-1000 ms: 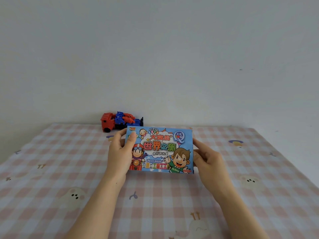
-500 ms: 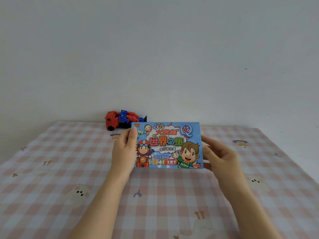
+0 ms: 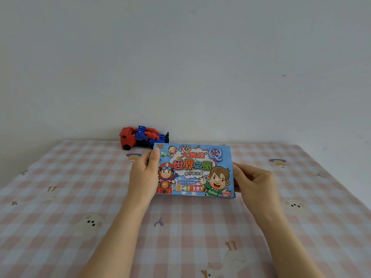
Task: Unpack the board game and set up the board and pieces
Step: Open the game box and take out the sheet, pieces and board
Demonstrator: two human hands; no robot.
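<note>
A blue board game box (image 3: 193, 170) with cartoon children and colourful Chinese lettering is held up facing me, tilted off the bed surface. My left hand (image 3: 143, 175) grips its left edge, thumb on the front near the top corner. My right hand (image 3: 254, 182) holds the right edge, fingers curled behind the box. The box is closed; its contents are hidden.
A pink-and-white checked sheet (image 3: 80, 207) with small cartoon prints covers the surface. A red and blue toy truck (image 3: 143, 137) stands at the far edge against the plain white wall, just behind the box's top left corner.
Both hands have lifted the box and tilted its front up towards me; it has shifted slightly right and sits higher than a second ago.
</note>
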